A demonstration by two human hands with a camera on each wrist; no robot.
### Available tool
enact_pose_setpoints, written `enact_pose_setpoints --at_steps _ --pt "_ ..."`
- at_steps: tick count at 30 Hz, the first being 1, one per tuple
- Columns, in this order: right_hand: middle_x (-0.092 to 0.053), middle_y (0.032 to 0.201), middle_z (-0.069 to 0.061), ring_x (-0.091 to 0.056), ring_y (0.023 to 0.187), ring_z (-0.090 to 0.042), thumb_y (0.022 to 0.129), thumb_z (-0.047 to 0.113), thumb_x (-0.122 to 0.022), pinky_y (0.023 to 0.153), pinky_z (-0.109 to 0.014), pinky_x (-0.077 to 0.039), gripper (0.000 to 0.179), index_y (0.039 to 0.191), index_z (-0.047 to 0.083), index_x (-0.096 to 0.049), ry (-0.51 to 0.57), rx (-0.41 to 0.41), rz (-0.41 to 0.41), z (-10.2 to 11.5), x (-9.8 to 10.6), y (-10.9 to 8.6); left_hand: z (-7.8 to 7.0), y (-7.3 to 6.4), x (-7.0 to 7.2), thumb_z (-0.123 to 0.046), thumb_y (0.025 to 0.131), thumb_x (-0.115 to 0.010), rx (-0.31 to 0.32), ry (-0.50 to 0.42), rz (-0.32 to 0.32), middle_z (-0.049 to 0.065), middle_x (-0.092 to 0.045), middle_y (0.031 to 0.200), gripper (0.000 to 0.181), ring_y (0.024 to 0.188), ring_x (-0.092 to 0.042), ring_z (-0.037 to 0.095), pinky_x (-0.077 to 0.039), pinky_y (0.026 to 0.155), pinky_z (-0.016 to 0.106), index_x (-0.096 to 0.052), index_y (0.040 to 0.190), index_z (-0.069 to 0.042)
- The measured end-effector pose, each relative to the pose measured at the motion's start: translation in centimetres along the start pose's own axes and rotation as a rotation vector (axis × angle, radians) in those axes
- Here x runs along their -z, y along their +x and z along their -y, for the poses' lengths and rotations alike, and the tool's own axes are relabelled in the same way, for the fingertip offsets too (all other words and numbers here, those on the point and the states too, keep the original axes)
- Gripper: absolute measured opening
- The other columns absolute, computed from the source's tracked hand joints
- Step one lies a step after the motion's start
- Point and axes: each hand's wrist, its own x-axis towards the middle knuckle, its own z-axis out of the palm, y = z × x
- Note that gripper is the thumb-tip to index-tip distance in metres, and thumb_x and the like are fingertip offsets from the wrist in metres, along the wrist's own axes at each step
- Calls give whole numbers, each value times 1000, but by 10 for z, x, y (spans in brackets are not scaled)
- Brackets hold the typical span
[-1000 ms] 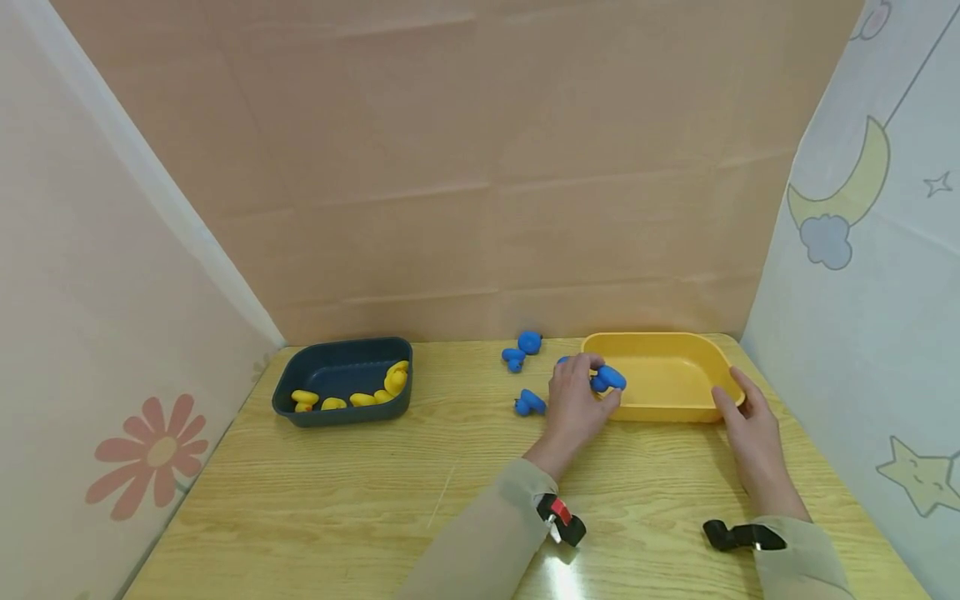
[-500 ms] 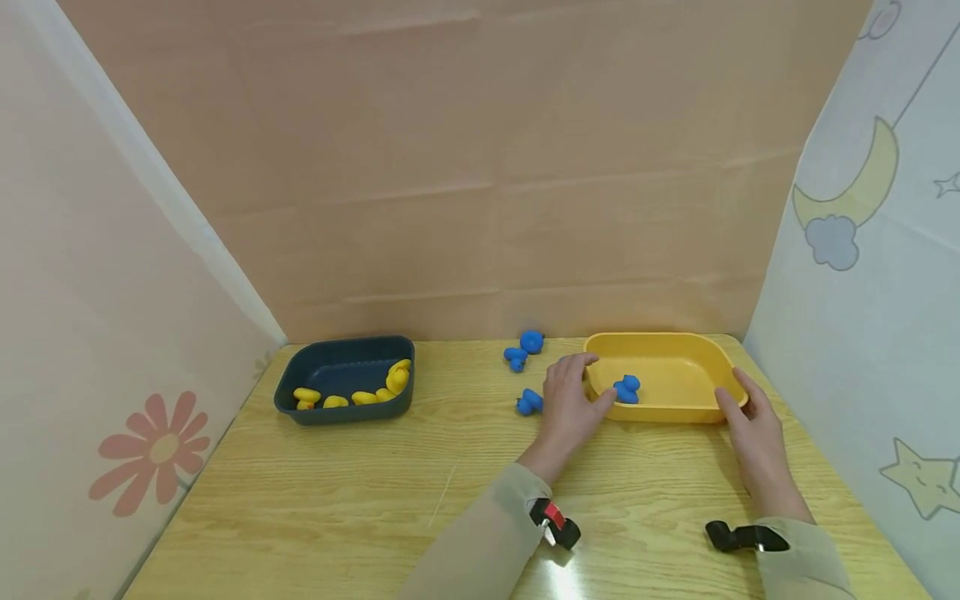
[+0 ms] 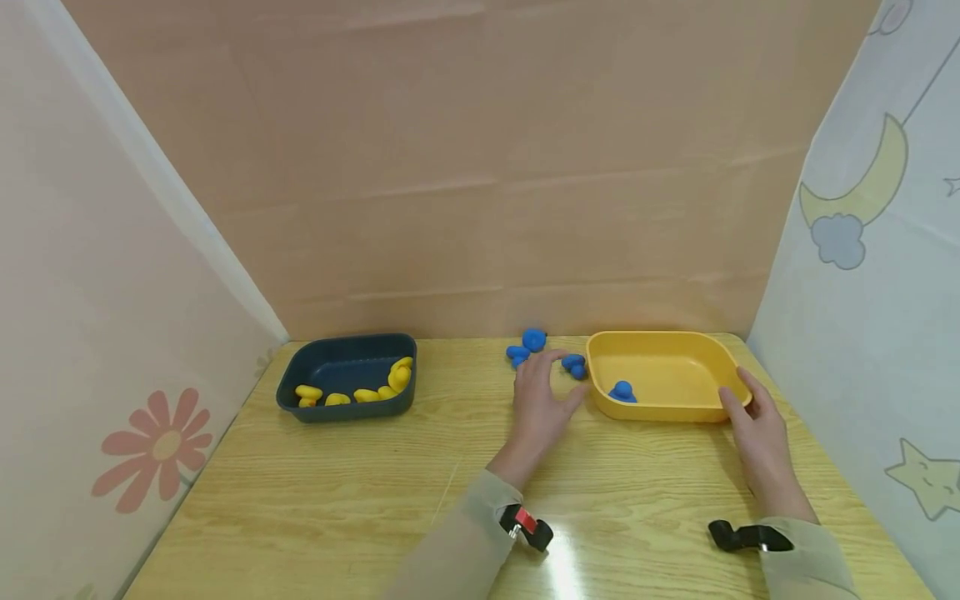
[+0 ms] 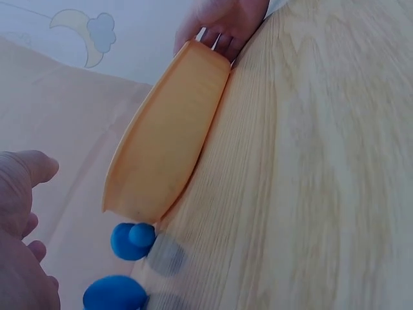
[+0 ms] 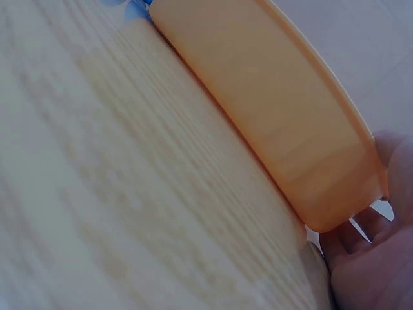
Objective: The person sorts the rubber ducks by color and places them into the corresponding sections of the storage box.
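Observation:
My left hand (image 3: 538,408) is over the table among small blue rubber ducks, thumb and fingers spread apart with nothing visible between them. One blue duck (image 3: 574,365) sits by the left end of a yellow tray (image 3: 675,412), just past the thumb. Beyond the fingertips are two more, a blue duck (image 3: 534,339) and a partly covered blue duck (image 3: 517,354). Inside the tray, at its near left corner, lies another blue duck (image 3: 622,392). My right hand (image 3: 759,437) holds the tray's right end, thumb at the rim; in the right wrist view its fingers (image 5: 335,248) wrap the end wall.
A dark blue tray (image 3: 345,415) with several yellow rubber ducks (image 3: 366,395) stands at the back left of the wooden table (image 3: 337,500). A brown paper backdrop (image 3: 450,167) rises behind the table, and printed light walls flank both sides.
My left hand has let a blue duck go into the yellow tray and moved left, now covering the nearest loose duck. The right hand has stayed at the tray's end.

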Motion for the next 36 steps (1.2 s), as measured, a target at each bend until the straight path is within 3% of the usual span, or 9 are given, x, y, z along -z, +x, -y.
enact_pose_setpoints --at_steps 9,13,16,24,26,30,36 --pt "-8 185 -9 -19 160 -24 115 56 -49 100 -1 -31 76 179 32 -15 6 -10 -15 0 0 -1 22 -7 17 -25 98 -89 25 -16 -47 5 -60 152 59 142 -49 31 -48 115 49 -63 148 -10" --pt "-38 157 -16 -36 131 -25 115 53 -50 86 -11 -37 77 179 26 -18 -17 8 -42 0 0 0 30 -10 21 -26 97 -89 49 -14 -44 5 -59 154 61 143 -49 32 -47 117 50 -62 150 -9" --pt "-39 142 -13 -34 117 -24 116 51 -51 81 -16 -37 76 179 22 -20 -24 13 -60 0 0 0 36 -10 22 -27 98 -89 66 -13 -31 5 -57 156 64 146 -49 31 -47 119 50 -61 152 -9" --pt "-31 167 -18 -33 123 -23 116 52 -51 84 -12 -36 76 179 25 -19 1 0 -51 1 -1 0 47 -13 21 -26 97 -90 104 1 -9 10 -59 154 67 138 -54 32 -52 110 51 -60 155 -9" --pt "-19 180 -15 -32 129 -22 115 53 -50 87 -8 -35 76 179 27 -18 11 2 -42 2 -2 0 51 -14 20 -25 97 -90 108 2 -2 11 -58 154 69 136 -54 33 -52 109 52 -60 155 -8" --pt "-10 184 -12 -31 139 -20 114 56 -51 90 -4 -35 76 179 32 -19 13 7 -30 1 -2 -1 56 -15 19 -25 97 -90 112 10 18 12 -58 154 69 137 -55 33 -52 110 52 -58 157 -9" --pt "-12 183 -13 -31 136 -23 113 58 -51 89 -7 -36 77 179 33 -20 16 20 -24 -1 -1 -1 60 -15 18 -25 97 -90 120 13 53 10 -62 150 70 130 -59 31 -55 106 49 -59 158 -10"
